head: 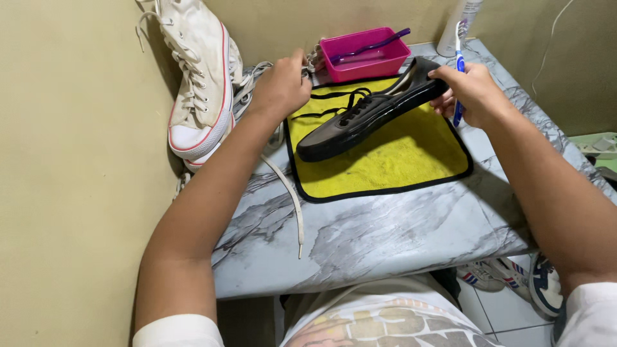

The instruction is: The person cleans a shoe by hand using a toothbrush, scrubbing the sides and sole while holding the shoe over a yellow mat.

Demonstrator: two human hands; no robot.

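**Black shoe held at the heel over a yellow cloth**

Closest to the camera, a printed white shirt [379, 321] fills the bottom edge, with both bare forearms reaching out over a marble-patterned table [385, 238]. On the table lies a yellow cloth [392, 164] with a black border, and a black low shoe [360, 119] rests on it at a slant, toe toward the left, its black laces loose across the cloth. The right hand [472, 93] grips the shoe's heel, fingers curled around it, and the same hand pinches a blue-and-white toothbrush [459, 71] that stands nearly upright. The left hand [283, 83] sits at the cloth's far left corner, fingers bent inward around a pale lace end; how tightly it holds cannot be told. A white lace [292, 205] trails down the table's left side. Behind the cloth stands a pink tub [363, 64] with a purple brush [376, 46] laid across it. White high-top sneakers [199, 83] lean against the wall at left. More shoes [514, 283] lie on the floor at right.
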